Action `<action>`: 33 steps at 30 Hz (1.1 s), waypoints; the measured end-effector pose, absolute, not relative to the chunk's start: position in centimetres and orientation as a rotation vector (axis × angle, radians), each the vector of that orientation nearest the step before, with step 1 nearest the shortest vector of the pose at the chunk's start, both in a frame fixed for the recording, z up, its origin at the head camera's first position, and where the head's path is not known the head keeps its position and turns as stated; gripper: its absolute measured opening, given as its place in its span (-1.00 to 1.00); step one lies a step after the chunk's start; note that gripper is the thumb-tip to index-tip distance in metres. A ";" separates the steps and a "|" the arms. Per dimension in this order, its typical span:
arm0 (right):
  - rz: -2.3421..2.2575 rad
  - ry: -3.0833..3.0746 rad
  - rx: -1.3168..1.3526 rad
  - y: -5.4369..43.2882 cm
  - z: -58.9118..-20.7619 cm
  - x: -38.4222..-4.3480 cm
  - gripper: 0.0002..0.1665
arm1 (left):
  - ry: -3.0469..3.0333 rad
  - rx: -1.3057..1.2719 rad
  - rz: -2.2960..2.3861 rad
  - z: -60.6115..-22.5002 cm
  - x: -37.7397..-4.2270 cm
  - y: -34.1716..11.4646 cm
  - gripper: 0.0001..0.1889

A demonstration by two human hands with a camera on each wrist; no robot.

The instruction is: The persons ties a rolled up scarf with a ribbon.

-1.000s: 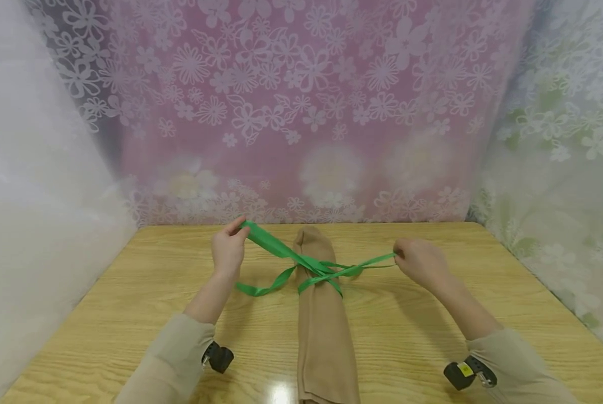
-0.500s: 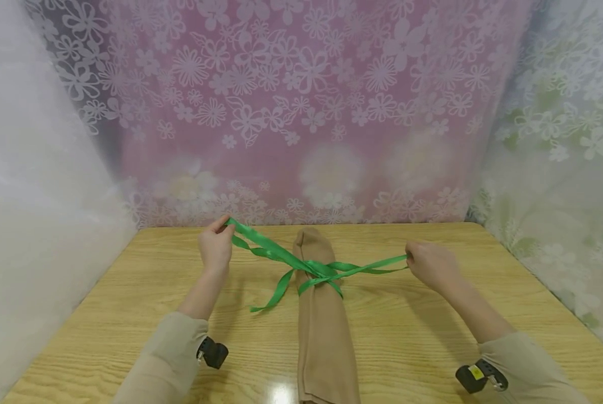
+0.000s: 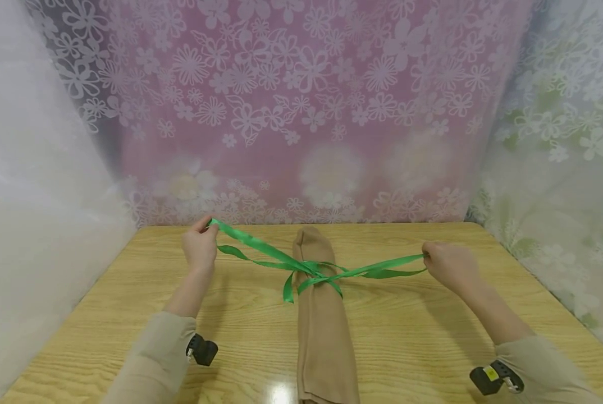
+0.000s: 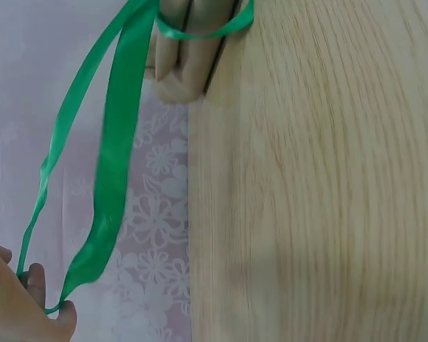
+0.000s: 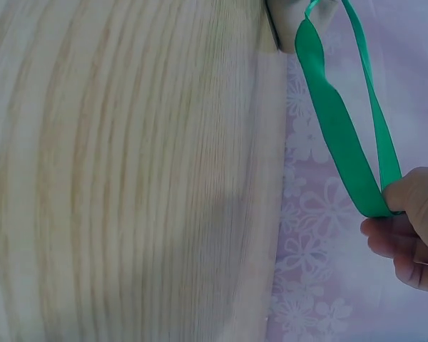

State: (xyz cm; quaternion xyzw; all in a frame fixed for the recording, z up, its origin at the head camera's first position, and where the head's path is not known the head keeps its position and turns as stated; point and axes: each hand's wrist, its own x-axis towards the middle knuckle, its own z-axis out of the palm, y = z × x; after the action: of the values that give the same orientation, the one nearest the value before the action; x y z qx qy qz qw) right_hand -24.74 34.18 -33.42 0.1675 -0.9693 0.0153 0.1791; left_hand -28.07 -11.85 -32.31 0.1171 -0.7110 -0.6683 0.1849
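A long, folded tan cloth bundle lies lengthwise on the table, with a green ribbon wrapped and crossed around its far part. On the left, my left hand pinches one ribbon loop between thumb and fingers; both strands run from it in the left wrist view. My right hand grips the opposite loop, its two strands meeting at the thumb in the right wrist view. Both loops stretch above the table. A short ribbon tail hangs down just left of the crossing. The crossing's inner layers are too tangled to tell apart.
The wood-grain table extends around the bundle to its far edge. Behind it hangs a pink flowered curtain, with a pale sheet at the left and a floral one at the right. Each sleeve carries a black wrist camera.
My hands have moved apart, left hand leftward and right hand rightward, drawing both loops longer. The loose tail at the left of the bundle has shortened toward the crossing. The bundle stays put.
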 end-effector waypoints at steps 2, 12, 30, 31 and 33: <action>0.031 -2.748 0.466 34.6 -33.4 -24.7 -0.90 | -2.036 0.358 -1.854 -32.4 -28.1 -12.3 -0.58; 0.076 -2.771 0.452 36.5 -33.1 -24.4 -0.86 | -2.220 0.454 -1.701 -32.4 -28.0 -14.9 -0.56; 0.030 -2.793 0.372 40.1 -32.9 -23.9 -0.90 | -2.460 0.340 -1.307 -32.5 -27.5 -19.6 -0.58; 0.022 -2.803 0.367 40.4 -32.9 -23.8 -0.91 | -2.470 0.337 -1.301 -32.6 -27.4 -19.8 -0.58; 0.015 -2.837 0.366 40.9 -32.8 -23.8 -0.90 | -2.484 0.341 -1.310 -32.7 -27.4 -20.3 -0.57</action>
State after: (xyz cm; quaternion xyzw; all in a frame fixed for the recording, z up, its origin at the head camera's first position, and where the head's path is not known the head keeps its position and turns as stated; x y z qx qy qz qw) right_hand -23.85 40.93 -32.84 0.1268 -0.9820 0.0052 0.1402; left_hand -27.35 -20.30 -32.66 0.1190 -0.8673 -0.4576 0.1558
